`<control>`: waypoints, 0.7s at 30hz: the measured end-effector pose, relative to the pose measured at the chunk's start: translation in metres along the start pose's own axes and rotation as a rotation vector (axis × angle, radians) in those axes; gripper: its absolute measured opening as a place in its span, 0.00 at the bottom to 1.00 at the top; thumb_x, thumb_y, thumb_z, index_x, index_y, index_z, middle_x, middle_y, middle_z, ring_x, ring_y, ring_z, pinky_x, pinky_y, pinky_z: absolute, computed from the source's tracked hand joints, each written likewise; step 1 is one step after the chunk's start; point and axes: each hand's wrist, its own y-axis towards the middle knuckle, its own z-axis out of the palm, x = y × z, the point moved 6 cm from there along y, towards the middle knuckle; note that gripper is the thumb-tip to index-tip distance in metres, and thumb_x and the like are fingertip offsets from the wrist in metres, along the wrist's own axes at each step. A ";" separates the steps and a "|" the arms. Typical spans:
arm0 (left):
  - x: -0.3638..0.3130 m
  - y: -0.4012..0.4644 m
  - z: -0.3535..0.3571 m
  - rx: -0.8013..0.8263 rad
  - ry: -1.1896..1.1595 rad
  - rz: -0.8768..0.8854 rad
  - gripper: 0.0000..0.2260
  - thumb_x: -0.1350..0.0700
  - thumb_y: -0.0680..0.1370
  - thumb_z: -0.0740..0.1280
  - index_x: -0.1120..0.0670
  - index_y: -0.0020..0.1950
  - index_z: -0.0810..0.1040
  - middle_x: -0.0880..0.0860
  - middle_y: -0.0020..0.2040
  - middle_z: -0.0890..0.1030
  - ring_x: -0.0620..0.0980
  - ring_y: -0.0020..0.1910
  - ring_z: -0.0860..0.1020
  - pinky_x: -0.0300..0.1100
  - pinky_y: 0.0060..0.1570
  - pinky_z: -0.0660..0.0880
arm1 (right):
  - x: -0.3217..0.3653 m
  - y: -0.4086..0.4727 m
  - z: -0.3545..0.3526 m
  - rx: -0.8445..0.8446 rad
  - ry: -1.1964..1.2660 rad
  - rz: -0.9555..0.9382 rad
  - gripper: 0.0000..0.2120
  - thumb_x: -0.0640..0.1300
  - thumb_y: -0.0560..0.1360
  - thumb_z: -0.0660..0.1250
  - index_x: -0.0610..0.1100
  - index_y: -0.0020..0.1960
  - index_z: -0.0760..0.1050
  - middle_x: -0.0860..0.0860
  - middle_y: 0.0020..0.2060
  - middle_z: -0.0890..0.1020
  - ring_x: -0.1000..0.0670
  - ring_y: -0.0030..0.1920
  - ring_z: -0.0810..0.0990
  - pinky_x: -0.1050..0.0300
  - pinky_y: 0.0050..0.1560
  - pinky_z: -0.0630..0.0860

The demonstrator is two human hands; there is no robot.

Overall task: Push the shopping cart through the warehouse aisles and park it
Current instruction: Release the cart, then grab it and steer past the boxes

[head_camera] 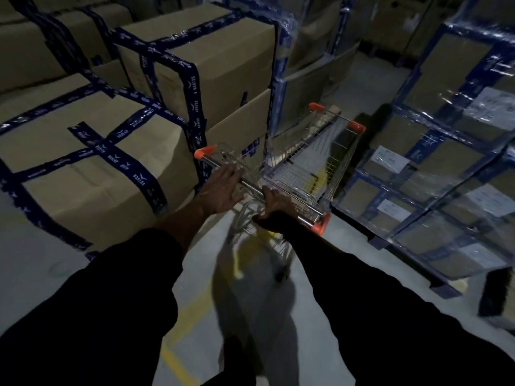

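Observation:
A small wire shopping cart [303, 162] with orange corner caps stands in a dim aisle, angled toward the upper right. Its metal handle bar [250, 186] runs across in front of me. My left hand [220, 190] lies on the left part of the bar, fingers wrapped over it. My right hand [271, 204] grips the bar further right, near the orange end cap [320, 224]. Both arms wear dark sleeves. The basket looks empty; its wheels are mostly hidden below.
Big cardboard boxes [92, 162] bound with blue printed tape are stacked close on the left. Shrink-wrapped pallets of boxes [434, 174] stand on the right. Grey floor with a yellow line [178, 358] runs between them, and the aisle continues past the cart [370, 84].

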 end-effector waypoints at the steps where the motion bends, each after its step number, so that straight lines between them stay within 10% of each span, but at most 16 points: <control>1: 0.007 0.010 0.004 0.023 0.020 0.032 0.35 0.35 0.81 0.56 0.60 0.78 0.67 0.66 0.73 0.72 0.67 0.73 0.69 0.63 0.72 0.66 | 0.000 0.007 0.004 0.015 -0.010 0.037 0.47 0.60 0.76 0.71 0.47 0.84 0.48 0.42 0.80 0.61 0.38 0.77 0.63 0.45 0.76 0.61; 8: 0.020 0.048 0.015 0.014 0.121 0.154 0.41 0.23 0.77 0.45 0.55 0.58 0.79 0.61 0.51 0.80 0.62 0.53 0.76 0.60 0.62 0.68 | -0.010 0.021 0.006 -0.179 -0.005 0.139 0.25 0.60 0.73 0.71 0.46 0.63 0.74 0.46 0.48 0.83 0.41 0.48 0.84 0.46 0.49 0.82; 21: -0.032 0.005 0.015 0.150 -0.003 0.107 0.52 0.13 0.61 0.37 0.54 0.49 0.79 0.54 0.44 0.82 0.54 0.44 0.80 0.48 0.54 0.75 | -0.035 -0.023 0.004 0.129 0.049 0.258 0.22 0.66 0.73 0.71 0.46 0.48 0.78 0.49 0.42 0.81 0.46 0.45 0.82 0.54 0.46 0.80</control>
